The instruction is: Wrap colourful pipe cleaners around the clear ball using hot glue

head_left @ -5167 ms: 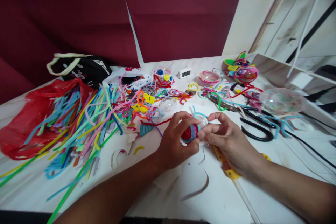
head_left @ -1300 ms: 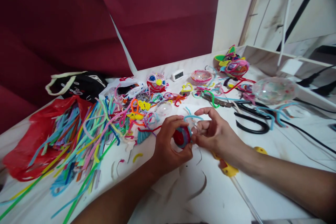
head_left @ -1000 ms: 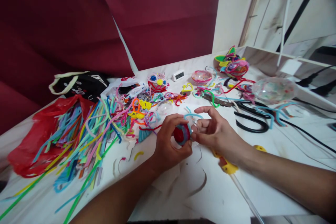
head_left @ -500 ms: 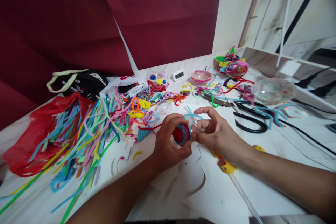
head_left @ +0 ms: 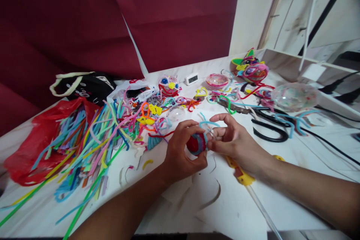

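My left hand (head_left: 180, 150) is curled around a small round piece (head_left: 194, 144) covered in red and blue-grey pipe cleaner, thumb below and fingers on top. At its right edge my right hand (head_left: 230, 135) pinches with thumb and fingertips, its index finger arched above. A light blue pipe cleaner (head_left: 209, 123) curves from the top of the round piece toward my right fingers, which partly hide where it runs. Something pale and clear shows at those fingertips, too small to name. Under my right wrist lies a yellow glue gun (head_left: 243, 176) with a clear glue stick.
Loose pipe cleaners (head_left: 95, 146) spill from a red plastic bag (head_left: 30, 146) on the left. Black-handled scissors (head_left: 270, 131) lie on the right. Behind are a small digital clock (head_left: 191, 79), clear plastic domes (head_left: 295, 96) and a decorated figure (head_left: 253, 69). Black cables run along the right side.
The view has shifted slightly. Both hands stay together around the round piece, which appears turned a little, showing more of its blue-grey band.
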Action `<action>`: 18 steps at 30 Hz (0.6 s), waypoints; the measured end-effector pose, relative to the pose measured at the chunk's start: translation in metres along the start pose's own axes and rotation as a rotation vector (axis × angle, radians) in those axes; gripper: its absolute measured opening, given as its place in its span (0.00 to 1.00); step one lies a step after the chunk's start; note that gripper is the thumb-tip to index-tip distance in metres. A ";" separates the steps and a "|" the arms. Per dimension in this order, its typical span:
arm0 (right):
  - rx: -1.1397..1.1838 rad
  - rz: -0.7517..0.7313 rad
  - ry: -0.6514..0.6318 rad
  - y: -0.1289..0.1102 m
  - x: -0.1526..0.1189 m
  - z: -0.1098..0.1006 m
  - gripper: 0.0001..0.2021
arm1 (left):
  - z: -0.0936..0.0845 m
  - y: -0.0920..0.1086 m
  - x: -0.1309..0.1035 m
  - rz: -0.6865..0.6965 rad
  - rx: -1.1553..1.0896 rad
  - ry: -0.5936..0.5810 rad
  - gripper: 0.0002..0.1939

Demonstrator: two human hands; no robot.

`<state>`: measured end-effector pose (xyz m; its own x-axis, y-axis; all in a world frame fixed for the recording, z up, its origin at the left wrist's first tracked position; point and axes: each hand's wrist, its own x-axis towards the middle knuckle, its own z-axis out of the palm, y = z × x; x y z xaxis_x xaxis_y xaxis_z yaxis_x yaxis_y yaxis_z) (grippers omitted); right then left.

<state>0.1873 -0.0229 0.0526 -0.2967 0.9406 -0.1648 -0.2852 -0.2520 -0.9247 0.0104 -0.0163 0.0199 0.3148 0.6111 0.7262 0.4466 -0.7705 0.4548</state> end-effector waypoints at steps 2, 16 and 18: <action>0.001 -0.008 0.003 0.001 0.000 0.000 0.33 | 0.000 0.000 0.000 0.016 0.007 0.004 0.26; 0.018 -0.009 -0.032 0.005 0.003 -0.004 0.33 | -0.002 -0.001 0.000 0.069 0.090 0.005 0.26; 0.008 -0.016 -0.037 0.006 0.003 -0.004 0.33 | -0.002 -0.001 0.000 0.075 0.090 0.007 0.27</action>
<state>0.1882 -0.0205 0.0457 -0.3252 0.9356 -0.1375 -0.2978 -0.2393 -0.9242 0.0082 -0.0159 0.0201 0.3446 0.5511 0.7600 0.4959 -0.7942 0.3511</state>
